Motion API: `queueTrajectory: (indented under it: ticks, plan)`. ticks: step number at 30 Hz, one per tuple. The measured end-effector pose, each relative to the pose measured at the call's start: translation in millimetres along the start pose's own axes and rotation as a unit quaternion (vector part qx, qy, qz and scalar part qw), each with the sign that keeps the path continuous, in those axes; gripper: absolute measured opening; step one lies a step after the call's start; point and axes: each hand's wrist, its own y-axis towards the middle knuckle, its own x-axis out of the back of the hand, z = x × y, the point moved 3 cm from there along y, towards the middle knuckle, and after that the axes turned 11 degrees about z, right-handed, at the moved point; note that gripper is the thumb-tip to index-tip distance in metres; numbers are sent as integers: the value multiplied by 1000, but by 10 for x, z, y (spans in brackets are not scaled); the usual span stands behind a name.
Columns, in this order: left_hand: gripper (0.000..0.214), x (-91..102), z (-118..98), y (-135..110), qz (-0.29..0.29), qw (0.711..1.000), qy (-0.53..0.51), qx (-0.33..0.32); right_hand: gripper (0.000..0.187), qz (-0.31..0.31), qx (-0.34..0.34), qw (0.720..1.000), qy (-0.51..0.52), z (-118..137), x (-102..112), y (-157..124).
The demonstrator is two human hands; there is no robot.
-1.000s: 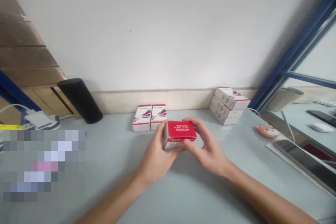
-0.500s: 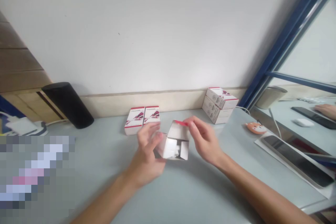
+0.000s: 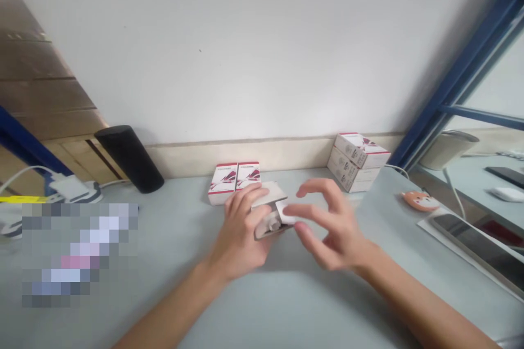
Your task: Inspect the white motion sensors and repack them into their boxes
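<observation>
Box (image 3: 277,193): open, in left hand (image 3: 242,229) | contents: white part (image 3: 273,223), partly hidden

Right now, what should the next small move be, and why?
Probably the right hand should ease the side flap outward: its fingertips are at or very near that flap, beside the opening, where a white item shows. The left hand already steadies the box, whose lid is open.

An opened white cardboard box (image 3: 275,193) sits in the left hand (image 3: 241,232); inside it, perhaps, a white plastic piece (image 3: 273,223). Beyond that hand lie two red-and-white cardboard cartons (image 3: 223,181); farther left, a black cylinder (image 3: 130,159); beyond the right hand (image 3: 333,223), stacked red-and-white cardboard boxes (image 3: 354,166).
</observation>
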Motion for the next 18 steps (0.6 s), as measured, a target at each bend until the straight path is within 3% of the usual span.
queueTrajectory:
  ticks: [2, 4, 7, 10, 18]
  plan:
    - [41, -9, 28, -9, -23, 999, -26, -1, 31, 62, 24, 997, -43, 9, -40, -6]
    - [33, -13, 24, -7, -26, 999, -13, -12, 33, 82, 26, 994, -69, -12, -79, -17]
    - [33, 0, 0, 8, -31, 999, 23, -37, 24, 42, 24, 995, -83, -58, -85, -33]
    - [38, 28, 0, 20, -51, 996, 47, -49, 15, 9, -21, 995, -100, -112, -58, -28]
    - [31, 49, -16, 26, -27, 986, 139, -91, 30, 50, -66, 994, -72, -182, -154, -25]
